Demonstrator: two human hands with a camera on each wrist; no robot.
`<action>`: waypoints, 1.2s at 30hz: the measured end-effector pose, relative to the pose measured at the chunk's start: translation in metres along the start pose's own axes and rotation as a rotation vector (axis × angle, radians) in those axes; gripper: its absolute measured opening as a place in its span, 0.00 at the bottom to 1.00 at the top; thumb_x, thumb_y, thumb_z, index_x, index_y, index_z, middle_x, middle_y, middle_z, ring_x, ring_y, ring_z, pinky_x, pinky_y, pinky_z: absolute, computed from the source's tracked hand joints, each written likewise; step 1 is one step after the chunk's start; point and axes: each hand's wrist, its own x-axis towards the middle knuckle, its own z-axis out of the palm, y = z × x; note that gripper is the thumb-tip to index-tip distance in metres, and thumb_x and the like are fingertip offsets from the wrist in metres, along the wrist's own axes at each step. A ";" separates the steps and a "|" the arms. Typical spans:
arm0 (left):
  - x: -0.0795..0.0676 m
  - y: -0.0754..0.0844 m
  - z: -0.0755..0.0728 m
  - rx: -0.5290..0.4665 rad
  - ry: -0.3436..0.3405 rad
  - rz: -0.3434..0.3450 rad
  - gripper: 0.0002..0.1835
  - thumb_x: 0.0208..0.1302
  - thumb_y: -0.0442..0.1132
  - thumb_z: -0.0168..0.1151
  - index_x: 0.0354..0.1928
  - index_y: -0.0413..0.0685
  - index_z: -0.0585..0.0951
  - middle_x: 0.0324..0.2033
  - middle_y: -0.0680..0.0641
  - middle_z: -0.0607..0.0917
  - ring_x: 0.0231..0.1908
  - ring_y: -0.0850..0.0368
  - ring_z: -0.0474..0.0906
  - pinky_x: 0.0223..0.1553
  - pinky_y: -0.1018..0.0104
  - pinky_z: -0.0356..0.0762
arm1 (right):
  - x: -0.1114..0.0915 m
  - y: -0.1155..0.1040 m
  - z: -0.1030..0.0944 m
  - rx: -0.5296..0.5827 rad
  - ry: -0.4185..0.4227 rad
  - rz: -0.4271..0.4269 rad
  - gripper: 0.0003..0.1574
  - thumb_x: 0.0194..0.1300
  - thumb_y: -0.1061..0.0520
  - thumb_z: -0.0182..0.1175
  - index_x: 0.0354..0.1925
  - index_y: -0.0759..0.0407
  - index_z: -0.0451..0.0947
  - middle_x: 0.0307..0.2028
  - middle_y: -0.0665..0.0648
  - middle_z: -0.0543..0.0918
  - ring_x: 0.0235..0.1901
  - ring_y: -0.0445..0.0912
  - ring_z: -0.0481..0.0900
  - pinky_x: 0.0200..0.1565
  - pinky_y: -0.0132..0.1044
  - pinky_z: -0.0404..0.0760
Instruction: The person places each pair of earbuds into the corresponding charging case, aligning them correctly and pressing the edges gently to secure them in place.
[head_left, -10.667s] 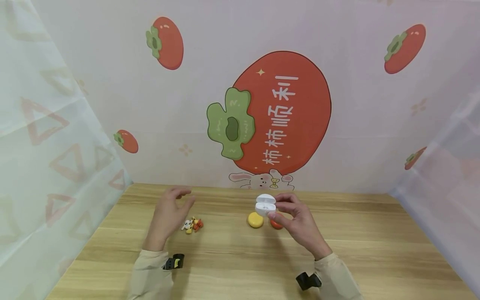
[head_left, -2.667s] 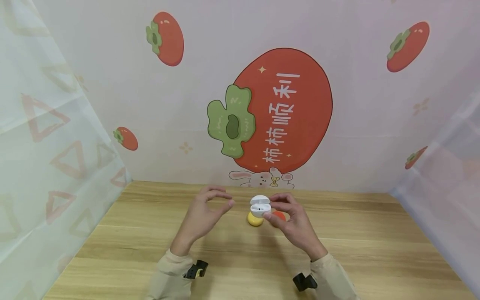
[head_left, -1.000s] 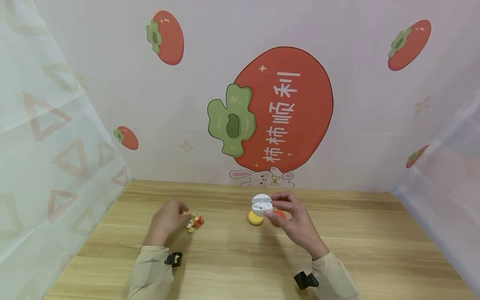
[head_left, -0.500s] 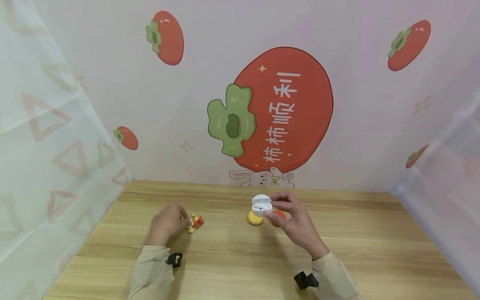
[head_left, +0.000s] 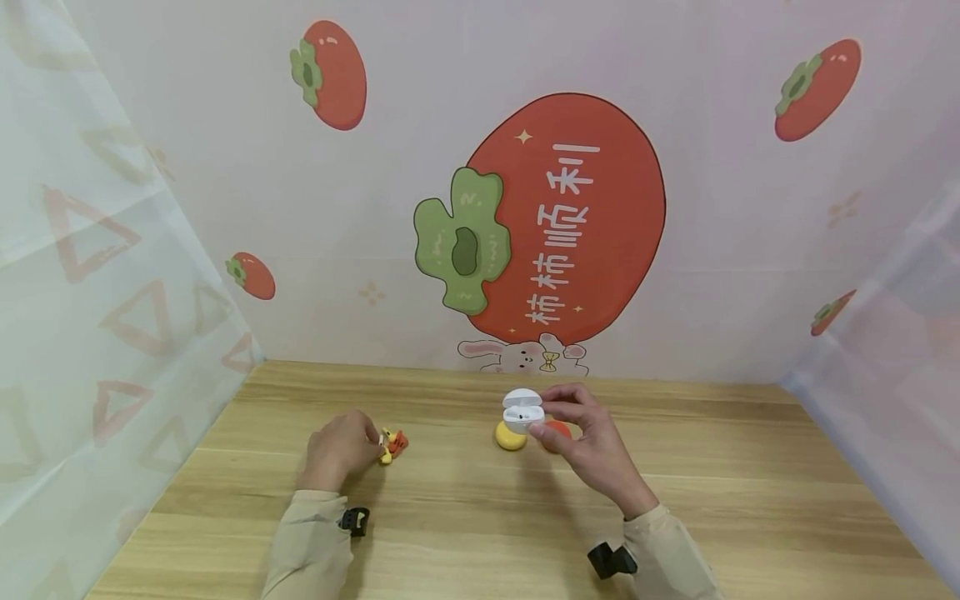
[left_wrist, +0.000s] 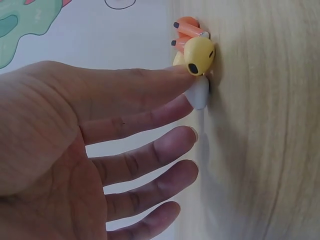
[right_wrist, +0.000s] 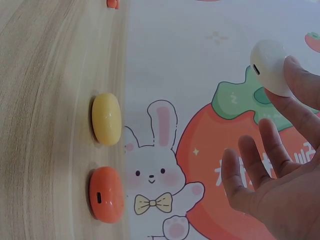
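The person's left hand (head_left: 341,450) is low over the wooden table (head_left: 465,517), thumb and index finger pinching a white earbud (left_wrist: 200,94), while its other three fingers spread loosely apart. That earbud is at the edge of a small cluster, beside yellow earbuds (left_wrist: 200,55) and orange earbuds (head_left: 398,444); one of the yellow ones partly hides the thumb tip in the left wrist view.

The right hand (head_left: 592,446) holds a white charging case (head_left: 522,419) above the table between thumb and index finger, with its remaining fingers extended and clear of it. The case's lid is raised, and a small dark mark shows inside.

On the table lie a closed yellow charging case (right_wrist: 106,119) and, near it, a closed orange-red charging case (right_wrist: 106,195), partly covered by the right hand in the head view. Behind stands a pale backdrop (head_left: 375,208) printed with persimmons and a rabbit (right_wrist: 152,175) wearing a bow tie.
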 end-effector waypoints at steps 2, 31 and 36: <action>0.001 0.000 0.001 0.001 0.001 -0.004 0.04 0.59 0.38 0.72 0.33 0.46 0.87 0.38 0.45 0.87 0.35 0.50 0.79 0.41 0.41 0.75 | 0.000 0.000 0.000 -0.001 0.000 0.000 0.15 0.63 0.60 0.72 0.49 0.62 0.87 0.54 0.58 0.74 0.52 0.61 0.77 0.37 0.38 0.86; -0.002 0.007 -0.011 -0.073 0.047 0.079 0.10 0.63 0.38 0.68 0.44 0.42 0.85 0.36 0.47 0.87 0.38 0.50 0.82 0.40 0.45 0.75 | 0.001 0.000 0.000 -0.062 0.003 -0.019 0.15 0.62 0.59 0.73 0.48 0.59 0.88 0.52 0.55 0.76 0.54 0.54 0.76 0.45 0.40 0.84; -0.004 0.012 -0.013 -0.112 0.080 0.110 0.07 0.65 0.39 0.68 0.42 0.46 0.86 0.34 0.50 0.86 0.35 0.54 0.81 0.39 0.48 0.73 | 0.001 0.000 0.001 -0.067 0.004 -0.019 0.14 0.62 0.59 0.73 0.48 0.58 0.88 0.52 0.55 0.76 0.54 0.53 0.76 0.46 0.39 0.84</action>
